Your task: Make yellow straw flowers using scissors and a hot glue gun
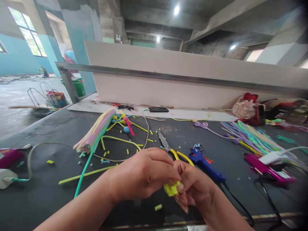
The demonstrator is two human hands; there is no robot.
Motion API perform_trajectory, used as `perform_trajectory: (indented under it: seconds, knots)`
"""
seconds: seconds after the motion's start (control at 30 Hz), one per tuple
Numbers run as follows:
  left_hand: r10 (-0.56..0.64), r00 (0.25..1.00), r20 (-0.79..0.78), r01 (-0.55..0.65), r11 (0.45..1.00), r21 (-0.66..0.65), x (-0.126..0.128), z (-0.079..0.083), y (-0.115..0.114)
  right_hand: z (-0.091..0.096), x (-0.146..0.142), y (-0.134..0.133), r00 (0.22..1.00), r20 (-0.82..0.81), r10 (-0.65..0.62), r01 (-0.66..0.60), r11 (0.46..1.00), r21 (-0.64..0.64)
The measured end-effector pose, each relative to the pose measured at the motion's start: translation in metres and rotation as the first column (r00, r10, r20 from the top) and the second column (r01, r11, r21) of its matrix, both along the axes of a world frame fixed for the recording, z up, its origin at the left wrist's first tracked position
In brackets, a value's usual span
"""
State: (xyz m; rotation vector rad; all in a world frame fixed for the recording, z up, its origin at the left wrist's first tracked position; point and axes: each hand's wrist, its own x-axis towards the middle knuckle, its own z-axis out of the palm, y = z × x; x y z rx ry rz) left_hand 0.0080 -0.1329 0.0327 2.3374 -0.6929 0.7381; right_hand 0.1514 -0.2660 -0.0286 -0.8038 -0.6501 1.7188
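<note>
Near the table's front edge, my right hand [192, 189] pinches a small bright yellow cluster of short pieces [170, 190] between thumb and fingers. From the left, the bent fingers of my left hand [154, 175] close on the top of the same cluster and partly cover it. Just beyond my hands lie scissors [165, 141] with yellow handles, blades pointing away. A blue glue gun [207, 165] rests to the right of them, its cord running to the front edge. A short yellow piece [158, 207] lies below my left hand.
On the left stands a bundle of pastel stems [96, 131], with a teal stem [84, 173] beside it. More coloured stems [255, 138] lie on the right by a magenta device [269, 170]. A phone [158, 109] sits at the back before a white panel [168, 89]. Cables cross the dark table.
</note>
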Motion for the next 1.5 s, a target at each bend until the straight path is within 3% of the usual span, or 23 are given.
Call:
perform_trajectory:
  seconds: [0.13,0.23,0.4,0.6,0.7,0.8,0.87,0.93,0.97,1.03,1.13,1.2,1.27,1.37,1.5]
  knots:
    - [0.1,0.98,0.17,-0.13,0.976,0.178,-0.002,-0.003,-0.002,0.003,-0.001,0.001,1.0,-0.018,0.003,-0.003,1.0,0.028]
    - [0.109,0.979,0.171,-0.143,0.97,0.197,-0.002,-0.004,-0.002,0.005,-0.001,0.001,1.0,-0.013,-0.022,0.022,0.999,0.044]
    - [0.11,0.991,0.073,-0.11,0.994,-0.003,0.0,-0.004,-0.001,0.009,0.003,-0.002,0.994,0.019,-0.11,0.109,0.993,0.051]
    - [0.151,0.973,-0.174,-0.193,0.948,-0.253,0.005,-0.003,-0.006,0.016,0.006,-0.006,0.974,0.109,-0.198,0.195,0.98,0.034]
    - [0.099,0.92,-0.378,-0.249,0.894,-0.372,0.008,-0.005,-0.007,0.019,0.006,-0.007,0.961,0.164,-0.221,0.225,0.974,-0.004]
    - [-0.123,0.828,-0.547,-0.26,0.781,-0.568,0.01,-0.011,-0.008,0.022,0.006,-0.007,0.951,0.217,-0.22,0.233,0.972,-0.034]
    - [-0.292,0.779,-0.555,-0.248,0.669,-0.7,0.011,-0.014,-0.007,0.023,0.007,-0.008,0.943,0.246,-0.223,0.239,0.97,-0.037]
    - [-0.354,0.769,-0.533,-0.243,0.609,-0.755,0.011,-0.016,-0.004,0.023,0.007,-0.009,0.939,0.254,-0.23,0.246,0.969,-0.032]
    - [-0.326,0.773,-0.544,-0.259,0.62,-0.741,0.012,-0.016,-0.002,0.023,0.008,-0.01,0.939,0.249,-0.237,0.251,0.968,-0.026]
    - [-0.153,0.783,-0.604,-0.345,0.701,-0.624,0.013,-0.015,0.005,0.022,0.008,-0.011,0.941,0.231,-0.246,0.256,0.967,-0.013]
    - [0.236,0.778,-0.582,-0.487,0.812,-0.321,0.014,-0.014,0.017,0.022,0.009,-0.011,0.945,0.216,-0.248,0.254,0.967,0.0]
    - [0.354,0.788,-0.503,-0.489,0.856,-0.164,0.013,-0.011,0.022,0.023,0.01,-0.011,0.945,0.222,-0.242,0.249,0.968,-0.004]
    - [0.384,0.808,-0.448,-0.459,0.886,-0.069,0.011,-0.006,0.022,0.023,0.011,-0.011,0.943,0.234,-0.238,0.249,0.968,-0.021]
    - [0.424,0.816,-0.392,-0.463,0.886,-0.007,0.007,0.002,0.015,0.024,0.011,-0.011,0.944,0.252,-0.215,0.235,0.971,-0.049]
    - [0.233,0.947,-0.222,-0.234,0.972,0.022,0.004,0.006,0.006,0.022,0.01,-0.008,0.949,0.271,-0.159,0.187,0.979,-0.08]
